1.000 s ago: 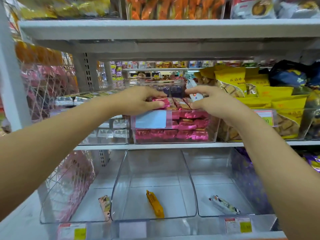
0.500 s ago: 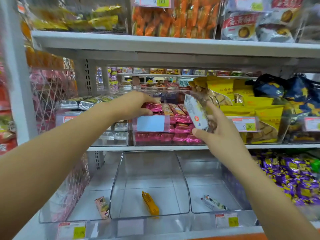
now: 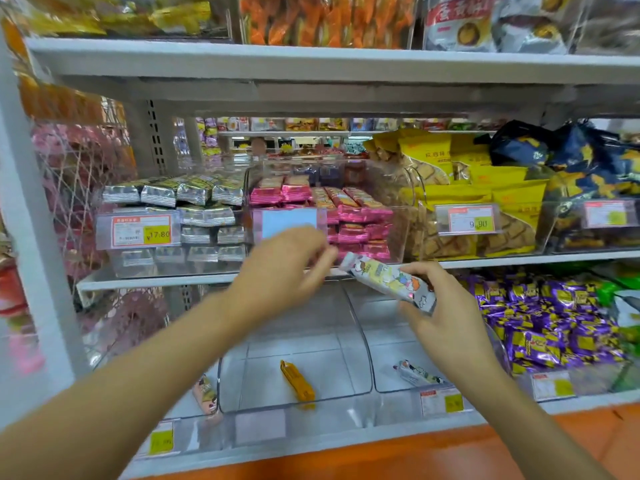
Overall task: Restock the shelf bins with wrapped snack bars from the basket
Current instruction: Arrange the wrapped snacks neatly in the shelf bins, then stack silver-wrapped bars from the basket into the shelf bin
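A person's right hand (image 3: pixel 446 317) grips a white cartoon-printed bar (image 3: pixel 384 280), fingers wrapped round its lower end. The bar tilts above the clear right bin (image 3: pixel 388 341), where a matching bar (image 3: pixel 415 374) lies, so that is probably where it belongs. The left hand (image 3: pixel 284 268) hovers just beside the held bar's upper end, fingers loosely curled and holding nothing. The basket is out of view.
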Action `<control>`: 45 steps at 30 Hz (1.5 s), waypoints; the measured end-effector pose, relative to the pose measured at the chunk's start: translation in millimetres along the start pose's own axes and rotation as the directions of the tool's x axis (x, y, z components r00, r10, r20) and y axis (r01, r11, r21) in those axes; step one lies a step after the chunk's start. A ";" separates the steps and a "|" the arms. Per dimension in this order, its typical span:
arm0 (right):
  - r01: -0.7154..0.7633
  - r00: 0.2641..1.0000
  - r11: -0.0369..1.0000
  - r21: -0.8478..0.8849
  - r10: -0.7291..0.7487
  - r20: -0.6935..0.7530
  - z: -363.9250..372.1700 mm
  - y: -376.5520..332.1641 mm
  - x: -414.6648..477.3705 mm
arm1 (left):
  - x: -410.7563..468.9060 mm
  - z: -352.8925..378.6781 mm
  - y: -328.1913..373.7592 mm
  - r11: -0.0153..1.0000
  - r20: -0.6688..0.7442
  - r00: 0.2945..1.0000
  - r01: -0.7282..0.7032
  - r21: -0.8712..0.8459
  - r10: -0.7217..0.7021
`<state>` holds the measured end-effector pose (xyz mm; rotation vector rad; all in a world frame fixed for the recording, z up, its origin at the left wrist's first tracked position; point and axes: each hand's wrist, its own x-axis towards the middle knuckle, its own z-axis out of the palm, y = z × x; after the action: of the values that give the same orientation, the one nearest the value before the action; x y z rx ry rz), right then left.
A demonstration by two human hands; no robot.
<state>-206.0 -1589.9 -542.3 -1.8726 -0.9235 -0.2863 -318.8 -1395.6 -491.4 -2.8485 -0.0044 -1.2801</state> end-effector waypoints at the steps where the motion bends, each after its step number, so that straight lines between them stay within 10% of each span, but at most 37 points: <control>1: -0.014 1.000 1.000 -0.016 0.014 0.006 -1.0 7.1 -1.3 | -12.7 12.4 6.6 0.999 0.079 0.996 0.029 -0.023 -0.027; 13: -0.155 0.974 0.930 -0.334 0.200 0.105 31.2 115.8 19.5 | -28.1 178.0 -12.0 0.577 0.632 0.597 0.769 -0.275 -0.494; 19: 0.011 0.876 0.815 -0.580 0.272 0.399 64.1 189.2 67.3 | -39.2 219.1 -5.7 0.471 0.590 0.623 0.780 -0.413 -0.514; 32: 0.212 0.666 0.911 -0.354 0.131 0.735 146.9 250.2 140.2 | -54.9 248.6 -2.5 0.370 0.494 0.576 0.809 -0.456 -0.651; 41: 0.017 0.829 0.867 -0.498 0.267 0.492 142.0 229.5 137.0 | -57.0 248.4 -2.8 0.419 0.474 0.608 0.789 -0.449 -0.637; 45: 0.115 0.498 0.661 -0.742 0.607 0.618 101.7 218.3 124.8 | -58.6 245.8 -0.5 0.420 0.475 0.608 0.790 -0.447 -0.637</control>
<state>13.3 -1492.5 -668.7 -2.9804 -1.1984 0.6867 -173.9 -1390.4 -698.4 -3.7715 -1.1979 -1.1160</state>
